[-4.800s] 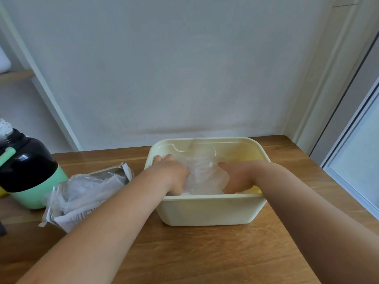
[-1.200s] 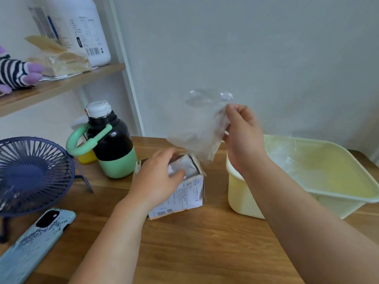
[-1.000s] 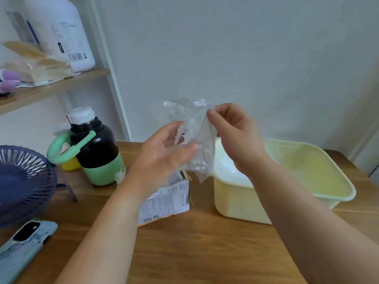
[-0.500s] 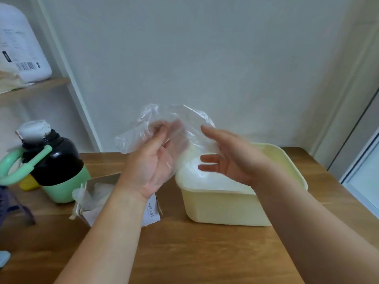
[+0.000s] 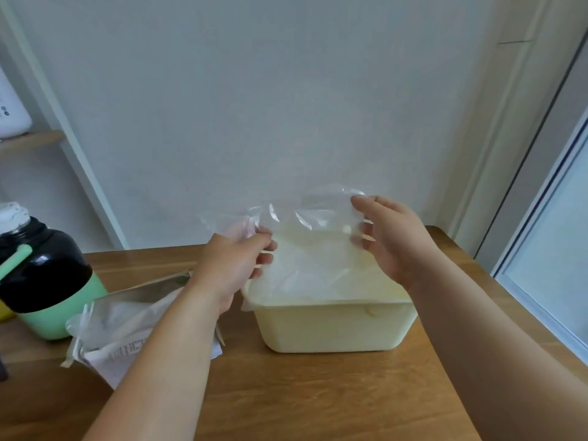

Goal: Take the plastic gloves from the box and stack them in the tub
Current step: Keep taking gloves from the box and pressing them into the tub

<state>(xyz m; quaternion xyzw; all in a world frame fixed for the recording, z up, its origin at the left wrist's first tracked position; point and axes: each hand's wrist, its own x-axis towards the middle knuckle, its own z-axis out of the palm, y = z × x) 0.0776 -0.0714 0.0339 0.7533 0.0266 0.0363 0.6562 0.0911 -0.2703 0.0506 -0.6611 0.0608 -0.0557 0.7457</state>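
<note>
Both hands held one glove (image 5: 305,237) stretched out flat over the tub (image 5: 334,326). The left hand (image 5: 232,265) pinched the film's left edge with curled fingers. The right hand (image 5: 391,240) nipped the right edge between thumb and fingertips, its other fingers loose. The glove hung just above the tub's rim, not yet inside.

To do this well, I'd say keep the film taut and level, lower it straight down, let both edges go together, then smooth it flat. Thin plastic like this would likely cling, fold or trap air if one side dropped first.

The tub stood toward the bench's (image 5: 318,393) far edge, right of the middle. Something pale and filmy seemed to lie in it, but through the held glove that was hard to judge. The box (image 5: 127,326) lay open on its side nearer the left edge, with crumpled clear plastic showing in its mouth. A bottle (image 5: 41,275) stood just beyond it at the left edge.
</note>
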